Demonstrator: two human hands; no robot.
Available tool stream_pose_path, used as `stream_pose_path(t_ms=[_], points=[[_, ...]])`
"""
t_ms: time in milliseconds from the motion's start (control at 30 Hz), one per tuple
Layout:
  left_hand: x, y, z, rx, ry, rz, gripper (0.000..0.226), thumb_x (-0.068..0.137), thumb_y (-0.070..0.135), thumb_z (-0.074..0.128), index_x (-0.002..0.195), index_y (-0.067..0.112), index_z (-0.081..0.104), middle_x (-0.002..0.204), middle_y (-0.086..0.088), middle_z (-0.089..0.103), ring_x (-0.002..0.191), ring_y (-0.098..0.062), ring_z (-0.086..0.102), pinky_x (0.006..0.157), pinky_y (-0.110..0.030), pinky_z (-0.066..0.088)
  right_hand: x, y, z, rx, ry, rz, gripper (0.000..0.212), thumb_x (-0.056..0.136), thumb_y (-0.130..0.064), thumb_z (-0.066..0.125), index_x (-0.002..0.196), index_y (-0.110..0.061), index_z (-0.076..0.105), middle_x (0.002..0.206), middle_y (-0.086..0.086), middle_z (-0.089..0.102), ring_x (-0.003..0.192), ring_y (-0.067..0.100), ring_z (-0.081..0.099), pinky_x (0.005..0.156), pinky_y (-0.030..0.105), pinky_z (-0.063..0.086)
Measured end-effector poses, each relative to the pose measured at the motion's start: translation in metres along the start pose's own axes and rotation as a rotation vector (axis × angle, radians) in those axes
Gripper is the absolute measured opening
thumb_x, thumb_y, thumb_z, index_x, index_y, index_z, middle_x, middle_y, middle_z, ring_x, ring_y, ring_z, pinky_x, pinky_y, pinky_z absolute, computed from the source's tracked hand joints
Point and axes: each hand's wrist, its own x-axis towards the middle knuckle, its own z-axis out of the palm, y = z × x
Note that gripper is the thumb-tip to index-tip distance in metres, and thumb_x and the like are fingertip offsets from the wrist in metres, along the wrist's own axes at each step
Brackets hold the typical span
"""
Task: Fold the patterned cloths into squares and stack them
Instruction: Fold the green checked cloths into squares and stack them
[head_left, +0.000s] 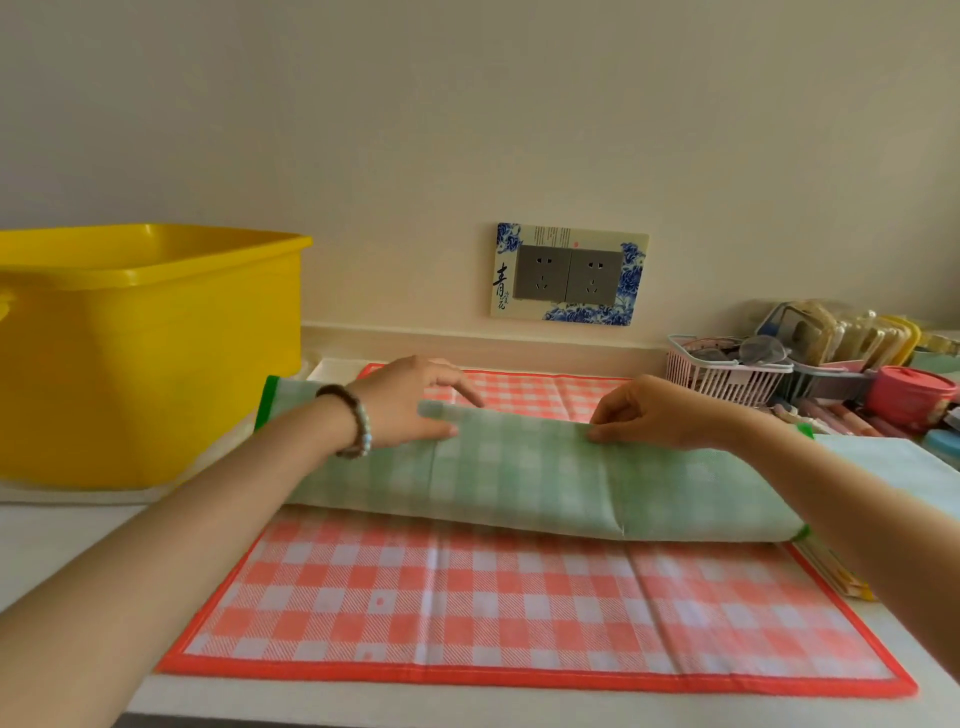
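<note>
White counter (57, 551) | left grip (410, 402), right grip (644, 413) pinch limp green checked cloth (519, 483)

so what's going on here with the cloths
A person is folding a green checked cloth on the counter. The left hand and right hand each pinch its raised edge, mid-fold. It lies over a red checked cloth spread flat. A yellow tub stands to the left.
</note>
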Motion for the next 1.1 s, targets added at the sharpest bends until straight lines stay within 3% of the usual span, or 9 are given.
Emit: stream_pose_path(t_ms=[133, 267, 333, 533, 667, 933, 1100], points=[[0.004, 0.003, 0.028, 0.024, 0.031, 0.069, 0.020, 0.088, 0.029, 0.062, 0.108, 0.031, 0.068, 0.126, 0.011, 0.058, 0.121, -0.003, 0.047, 0.108, -0.019, 0.025, 0.021, 0.016, 0.017, -0.093, 0.139, 0.003, 0.010, 0.086, -0.030, 0.067, 0.086, -0.022, 0.072, 0.080, -0.009, 0.069, 0.071, 0.003, 0.060, 0.070, 0.018, 0.046], [0.010, -0.007, 0.053, 0.023, -0.092, -0.013, 0.040, 0.091, 0.047, 0.050, 0.126, 0.030, 0.056, 0.134, 0.013, 0.053, 0.125, -0.005, 0.046, 0.109, -0.026, 0.033, 0.036, 0.027, 0.034, -0.037, 0.216, 0.001, 0.013, 0.087, -0.026, 0.066, 0.090, -0.015, 0.072, 0.085, -0.003, 0.069, 0.077, 0.011, 0.059, 0.070, 0.019, 0.043], [0.015, -0.012, 0.064, 0.039, -0.112, -0.050, 0.047, 0.090, 0.053, 0.048, 0.132, 0.032, 0.050, 0.139, 0.012, 0.048, 0.129, -0.007, 0.043, 0.110, -0.027, 0.031, 0.042, 0.031, 0.042, -0.049, 0.240, 0.026, 0.013, 0.087, -0.025, 0.065, 0.093, -0.015, 0.071, 0.085, -0.006, 0.065, 0.079, 0.010, 0.057, 0.069, 0.018, 0.040], [0.025, -0.023, 0.085, 0.116, -0.198, -0.126, 0.066, 0.086, 0.068, 0.034, 0.141, 0.033, 0.036, 0.149, 0.012, 0.034, 0.138, -0.010, 0.029, 0.114, -0.030, 0.023, 0.061, 0.046, 0.058, -0.099, 0.283, 0.059, 0.015, 0.088, -0.027, 0.063, 0.098, -0.018, 0.069, 0.099, 0.000, 0.070, 0.093, 0.020, 0.062, 0.084, 0.033, 0.049], [0.032, -0.032, 0.093, 0.168, -0.168, -0.121, 0.064, 0.089, 0.066, 0.028, 0.143, 0.031, 0.034, 0.149, 0.012, 0.034, 0.138, -0.009, 0.029, 0.114, -0.030, 0.023, 0.067, 0.040, 0.065, -0.153, 0.382, 0.016, 0.019, 0.091, -0.029, 0.057, 0.106, -0.022, 0.068, 0.111, -0.003, 0.068, 0.104, 0.020, 0.060, 0.093, 0.035, 0.045], [0.044, -0.048, 0.109, 0.172, -0.110, -0.117, 0.054, 0.095, 0.053, 0.035, 0.143, 0.028, 0.036, 0.150, 0.006, 0.035, 0.137, -0.013, 0.031, 0.114, -0.030, 0.024, 0.065, -0.005, 0.102, -0.111, 0.343, 0.004, 0.028, 0.098, -0.028, 0.044, 0.120, -0.022, 0.061, 0.127, -0.004, 0.060, 0.117, 0.016, 0.053, 0.102, 0.029, 0.036], [0.046, -0.050, 0.122, 0.219, -0.179, -0.157, 0.055, 0.099, 0.046, 0.024, 0.149, 0.026, 0.017, 0.158, 0.005, 0.012, 0.145, -0.013, 0.009, 0.119, -0.036, 0.008, 0.064, -0.017, 0.130, -0.067, 0.211, 0.104, 0.041, 0.100, -0.027, 0.034, 0.139, -0.017, 0.041, 0.147, 0.000, 0.040, 0.134, 0.017, 0.037, 0.112, 0.030, 0.024]])
